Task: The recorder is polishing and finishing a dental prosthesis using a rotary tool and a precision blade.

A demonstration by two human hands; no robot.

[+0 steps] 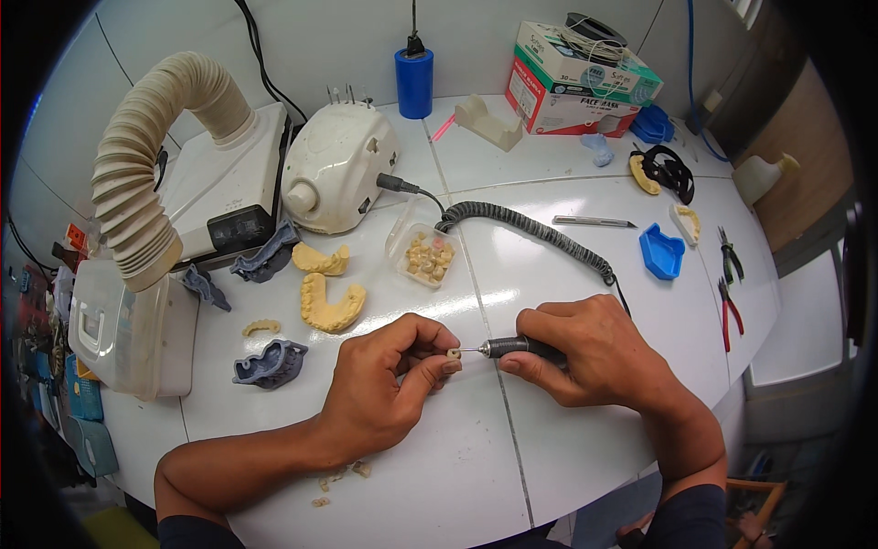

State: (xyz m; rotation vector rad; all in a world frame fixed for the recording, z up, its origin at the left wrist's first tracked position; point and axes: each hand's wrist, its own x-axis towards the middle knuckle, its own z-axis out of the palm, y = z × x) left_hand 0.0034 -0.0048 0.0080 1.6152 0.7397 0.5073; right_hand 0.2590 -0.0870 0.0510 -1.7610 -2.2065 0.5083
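Near the middle of the frame I see the left hand (384,384), and its thumb and index finger are pinched together on a small pale piece (453,353). Just to the right of it I have the right hand (590,357), with the fingers closed around a black handpiece (508,347). Its thin metal tip (470,349) points to the left and appears to meet the piece; how deep, I cannot tell. In the upper middle I notice a coiled black cable (530,229), and beside its left end a clear plastic box (400,243) with many tooth-like pieces (425,261). To the left of centre lies a yellowish dental model (331,306); toward the right edge I find red-handled pliers (730,318) on the white table (585,467)
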